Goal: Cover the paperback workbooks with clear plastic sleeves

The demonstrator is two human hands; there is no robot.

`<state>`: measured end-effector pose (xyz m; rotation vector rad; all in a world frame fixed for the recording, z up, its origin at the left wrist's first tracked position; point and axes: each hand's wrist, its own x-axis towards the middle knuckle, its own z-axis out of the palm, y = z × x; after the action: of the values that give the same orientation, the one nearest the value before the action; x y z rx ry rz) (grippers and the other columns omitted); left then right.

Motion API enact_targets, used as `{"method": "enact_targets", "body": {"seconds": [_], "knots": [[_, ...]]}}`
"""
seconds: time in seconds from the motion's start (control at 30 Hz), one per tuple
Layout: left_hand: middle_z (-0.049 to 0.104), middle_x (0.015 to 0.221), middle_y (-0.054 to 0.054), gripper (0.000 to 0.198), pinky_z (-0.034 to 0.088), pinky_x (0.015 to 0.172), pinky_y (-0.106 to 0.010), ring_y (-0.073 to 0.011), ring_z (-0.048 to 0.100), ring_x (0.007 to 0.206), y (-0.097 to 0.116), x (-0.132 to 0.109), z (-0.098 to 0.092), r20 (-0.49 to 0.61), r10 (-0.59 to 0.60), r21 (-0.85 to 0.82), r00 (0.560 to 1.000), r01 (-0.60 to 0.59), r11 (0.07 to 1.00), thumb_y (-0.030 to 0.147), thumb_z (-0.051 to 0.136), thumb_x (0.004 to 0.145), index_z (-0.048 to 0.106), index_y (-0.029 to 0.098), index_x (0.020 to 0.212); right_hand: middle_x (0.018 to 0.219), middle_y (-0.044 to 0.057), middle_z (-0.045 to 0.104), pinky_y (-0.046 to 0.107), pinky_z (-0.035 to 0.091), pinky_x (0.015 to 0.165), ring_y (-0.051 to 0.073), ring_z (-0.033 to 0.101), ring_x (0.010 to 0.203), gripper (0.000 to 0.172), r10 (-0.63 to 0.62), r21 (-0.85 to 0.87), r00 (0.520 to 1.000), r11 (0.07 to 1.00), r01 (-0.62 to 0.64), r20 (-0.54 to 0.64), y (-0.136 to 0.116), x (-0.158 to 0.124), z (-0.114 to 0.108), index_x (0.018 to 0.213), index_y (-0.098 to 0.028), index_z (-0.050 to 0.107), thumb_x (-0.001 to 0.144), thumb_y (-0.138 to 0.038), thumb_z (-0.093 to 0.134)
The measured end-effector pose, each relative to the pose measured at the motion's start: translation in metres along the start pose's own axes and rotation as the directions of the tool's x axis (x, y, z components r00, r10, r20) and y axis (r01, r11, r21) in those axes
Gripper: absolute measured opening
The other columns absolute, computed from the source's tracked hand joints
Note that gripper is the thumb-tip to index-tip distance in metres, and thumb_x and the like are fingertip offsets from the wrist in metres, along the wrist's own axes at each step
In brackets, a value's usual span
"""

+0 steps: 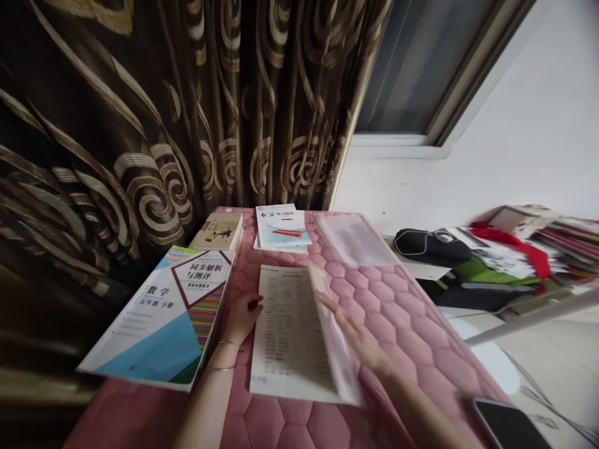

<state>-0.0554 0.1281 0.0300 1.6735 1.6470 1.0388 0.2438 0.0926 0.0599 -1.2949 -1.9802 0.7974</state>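
Observation:
My left hand (242, 318) grips the left edge of an open printed booklet (290, 330), with two thin bangles on the wrist (224, 355). My right hand (355, 337) lies with spread fingers against the raised right pages. The booklet rests on a pink quilted mat (397, 312). Left of it lies a fifth-grade maths workbook (156, 318), tilted and overhanging the mat. Farther off are a small book (218, 231), a calligraphy practice booklet (281, 227) and a translucent plastic sleeve (355, 240).
A dark curtain with gold swirls (116, 125) hangs along the mat's far and left sides. A black phone (508, 427) lies at the lower right. Beyond the mat are a black bag (433, 246), red ribbon (519, 249) and stacked books (568, 243).

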Motion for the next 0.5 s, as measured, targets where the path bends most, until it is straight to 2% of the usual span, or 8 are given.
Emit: {"method": "enact_targets", "body": {"seconds": [0.07,0.13,0.27,0.4,0.5], "knots": [[0.076,0.1,-0.01,0.02,0.054,0.09,-0.037,-0.0213,0.07,0.095,-0.001,0.001,-0.002,-0.011,0.005,-0.005,1.0,-0.005,1.0,0.016,0.056,0.083,0.072,0.015,0.095,0.155,0.008,0.039,0.054,0.028,0.117,0.027,0.032,0.145,0.054,-0.08,-0.071,0.992,0.994,0.087,0.096,-0.006,0.004,0.018,0.147,-0.028,0.045,0.102,-0.05,0.026],[0.075,0.103,-0.011,0.022,0.054,0.091,-0.037,-0.0212,0.07,0.097,-0.002,0.001,-0.002,-0.034,-0.004,-0.03,0.999,0.003,1.0,0.02,0.049,0.089,0.069,0.015,0.097,0.159,0.005,0.033,0.058,0.019,0.119,0.028,0.022,0.148,0.056,-0.1,-0.199,0.977,0.97,0.138,0.19,-0.008,0.005,0.033,0.149,-0.03,0.04,0.101,-0.053,0.024],[0.074,0.102,-0.01,0.021,0.057,0.085,-0.034,-0.0181,0.072,0.091,-0.007,0.001,0.0,-0.074,-0.028,-0.118,0.997,0.019,0.993,0.022,0.048,0.092,0.062,0.017,0.107,0.16,0.005,0.028,0.06,0.014,0.119,0.028,0.018,0.149,0.057,-0.063,-0.419,0.959,0.89,0.18,0.277,-0.006,0.002,0.049,0.151,-0.031,0.035,0.099,-0.054,0.031],[0.074,0.102,-0.009,0.024,0.056,0.088,-0.037,-0.018,0.071,0.091,-0.01,-0.002,0.006,-0.102,0.036,-0.023,0.994,-0.039,0.999,0.016,0.059,0.083,0.06,0.017,0.107,0.16,0.005,0.026,0.06,0.015,0.119,0.029,0.018,0.149,0.058,-0.092,-0.491,0.957,0.842,0.222,0.275,-0.002,-0.002,0.054,0.152,-0.03,0.032,0.099,-0.054,0.033],[0.073,0.105,-0.01,0.028,0.057,0.087,-0.037,-0.0171,0.071,0.088,-0.009,-0.004,0.009,-0.095,0.052,0.02,0.994,-0.05,0.999,0.01,0.059,0.08,0.061,0.017,0.107,0.161,0.006,0.024,0.06,0.016,0.119,0.031,0.017,0.149,0.06,-0.101,-0.519,0.964,0.826,0.22,0.248,-0.002,-0.001,0.061,0.153,-0.029,0.03,0.099,-0.054,0.035]]}}
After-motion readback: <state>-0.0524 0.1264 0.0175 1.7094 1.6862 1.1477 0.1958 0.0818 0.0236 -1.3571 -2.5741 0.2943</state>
